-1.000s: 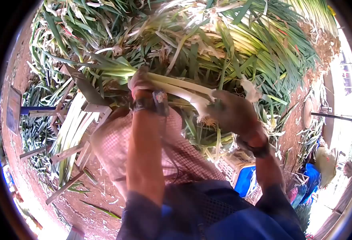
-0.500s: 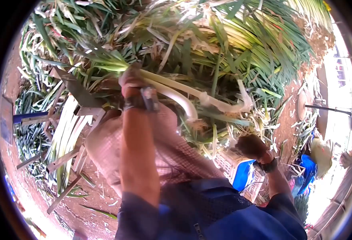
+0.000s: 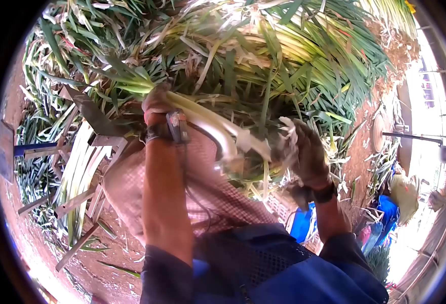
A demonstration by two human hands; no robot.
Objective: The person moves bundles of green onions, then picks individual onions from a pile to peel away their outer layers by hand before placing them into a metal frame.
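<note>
My left hand (image 3: 158, 101), in a dirty glove, is closed round a couple of long green onions (image 3: 210, 119). Their leaves fan out to the left of my fist, and the white stalks run right and downward over my knee. My right hand (image 3: 308, 159), gloved too, is just right of the root ends. A pale, ragged strip of outer leaf (image 3: 287, 133) lies against its blurred fingers; whether they grip it I cannot make out. Behind both hands spreads a big heap of green onions (image 3: 329, 66).
A metal-framed stand (image 3: 96, 119) is at the left, with pale stalks (image 3: 78, 172) lying across it. A plastic crate (image 3: 279, 202) and a blue item (image 3: 301, 223) sit below my right hand. A round disc with a rod (image 3: 380, 133) stands farther right. Leaf scraps litter the reddish ground (image 3: 116, 263).
My right hand has moved up and left, from above the crate to the root ends. My left hand and the green onions have shifted slightly left; the stalk ends have swung left and down.
</note>
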